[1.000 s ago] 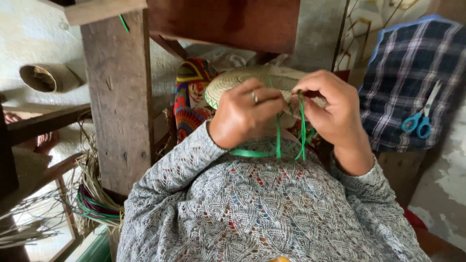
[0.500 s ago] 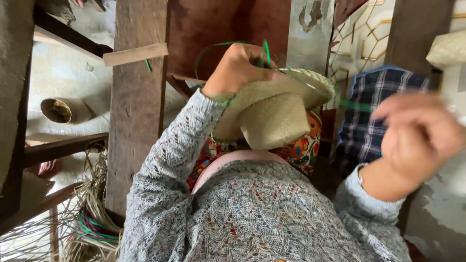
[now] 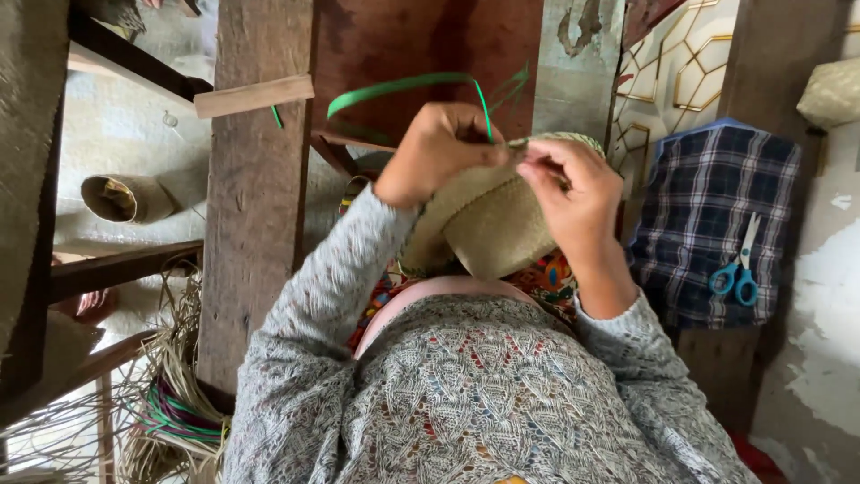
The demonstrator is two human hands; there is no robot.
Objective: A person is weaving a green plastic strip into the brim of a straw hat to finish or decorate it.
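Head view: left hand grips the rim of a woven straw hat and pinches a green strip looping above it. Right hand pinches the rim beside it, fingertips together. A hard tug could likely snap the thin strip or loosen the weave.

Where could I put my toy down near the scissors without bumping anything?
The plaid cloth is bare above and left of the blue scissors, up to its top edge. The middle is crowded: the left hand and right hand pinch the woven hat with its green strip. Lower left is cluttered with straw bundles.
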